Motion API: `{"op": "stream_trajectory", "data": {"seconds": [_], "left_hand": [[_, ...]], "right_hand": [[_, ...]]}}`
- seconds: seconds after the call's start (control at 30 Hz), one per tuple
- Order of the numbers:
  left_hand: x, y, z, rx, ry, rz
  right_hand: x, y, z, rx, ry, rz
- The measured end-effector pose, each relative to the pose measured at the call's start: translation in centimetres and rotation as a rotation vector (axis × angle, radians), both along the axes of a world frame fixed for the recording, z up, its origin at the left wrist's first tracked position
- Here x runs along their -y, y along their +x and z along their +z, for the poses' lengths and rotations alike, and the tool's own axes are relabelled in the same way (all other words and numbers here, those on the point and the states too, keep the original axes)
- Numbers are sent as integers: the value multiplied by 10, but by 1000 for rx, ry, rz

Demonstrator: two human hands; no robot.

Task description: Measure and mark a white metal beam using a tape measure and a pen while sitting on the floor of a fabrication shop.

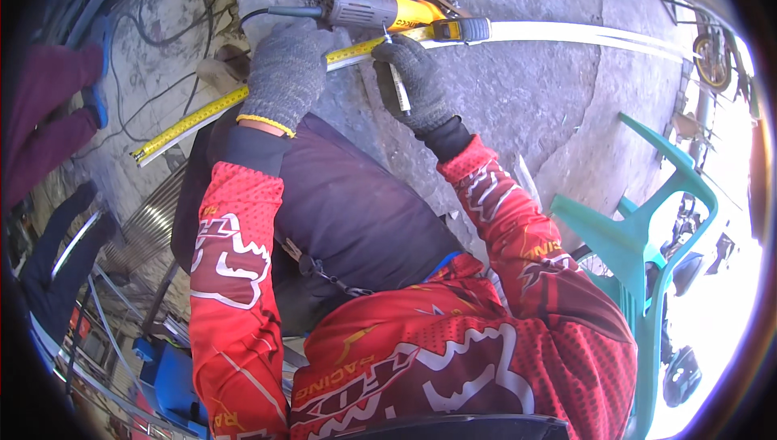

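Observation:
My left hand [285, 72], in a grey knit work glove, is closed over the yellow blade of a tape measure [190, 122] and the long silvery metal strip [558, 32] along it. The blade runs from the far left, under that hand, to the yellow-and-black tape case [461, 29] on the strip. My right hand [414, 84], gloved alike, pinches a slim white marker [401, 89] with its tip close to the blade. Just beyond both hands, an angle grinder [360, 9] with a grey and yellow body lies on the concrete floor.
A green plastic chair [639, 229] stands at the right. Another person's legs in maroon trousers [48, 108] show at the far left. Cables [150, 35] trail over the floor at upper left. A blue object [174, 383] and metal tubes sit at lower left.

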State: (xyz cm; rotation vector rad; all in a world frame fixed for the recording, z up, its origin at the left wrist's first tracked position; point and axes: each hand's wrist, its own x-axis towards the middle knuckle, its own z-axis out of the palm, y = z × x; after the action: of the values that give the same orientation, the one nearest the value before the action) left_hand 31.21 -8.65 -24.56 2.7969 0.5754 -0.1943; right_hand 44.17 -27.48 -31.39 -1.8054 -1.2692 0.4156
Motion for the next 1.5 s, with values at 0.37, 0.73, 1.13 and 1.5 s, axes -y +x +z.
{"op": "stream_trajectory", "data": {"seconds": [0.37,0.73,1.13,1.5], "left_hand": [[5,-2,-4,6,-14,52],[2,-6,-12,81,-6,34],[3,-4,-9,3,9,44],[6,-4,-11,83,-20,64]], "right_hand": [[-16,8,28,-796,144,-100],[-21,7,15,-325,61,47],[-24,4,11,-269,58,63],[-21,1,-4,-259,102,47]]}}
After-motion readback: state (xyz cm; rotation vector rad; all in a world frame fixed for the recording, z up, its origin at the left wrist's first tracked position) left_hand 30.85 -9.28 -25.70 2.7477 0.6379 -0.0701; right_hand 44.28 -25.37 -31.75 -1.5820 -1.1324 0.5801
